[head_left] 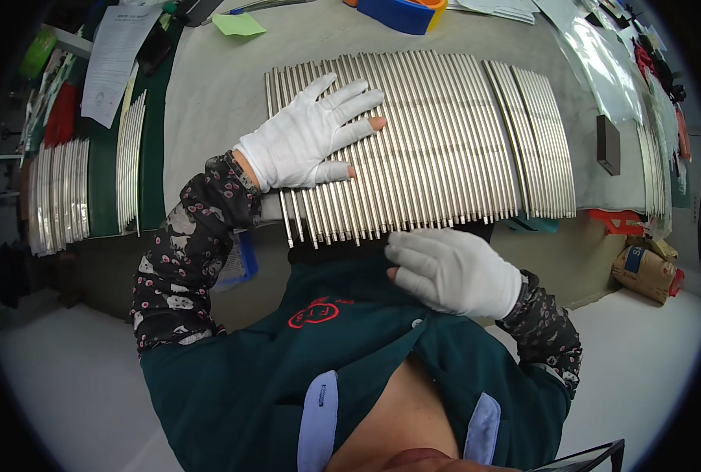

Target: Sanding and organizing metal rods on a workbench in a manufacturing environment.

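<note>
Many thin silver metal rods (pixel 437 141) lie side by side in a wide sheet on the grey table, a few at the left jutting toward me. My left hand (pixel 311 134), in a white glove with the thumb tip and one fingertip bare, rests flat across the rods at the left with its fingers spread. My right hand (pixel 453 271), also white-gloved, is at the rods' near ends in front of my body. Its fingers are stretched out and held together, with no object showing in them. Whether it touches the rod ends I cannot tell.
At the right, a narrower group of rods (pixel 547 145) lies past a thin gap. A dark block (pixel 608 145) stands beyond it. Bundled rods (pixel 58 193) lie at the far left, near a printed sheet (pixel 120 67). A blue and yellow tape roll (pixel 402 12) and green note (pixel 239 25) lie at the back.
</note>
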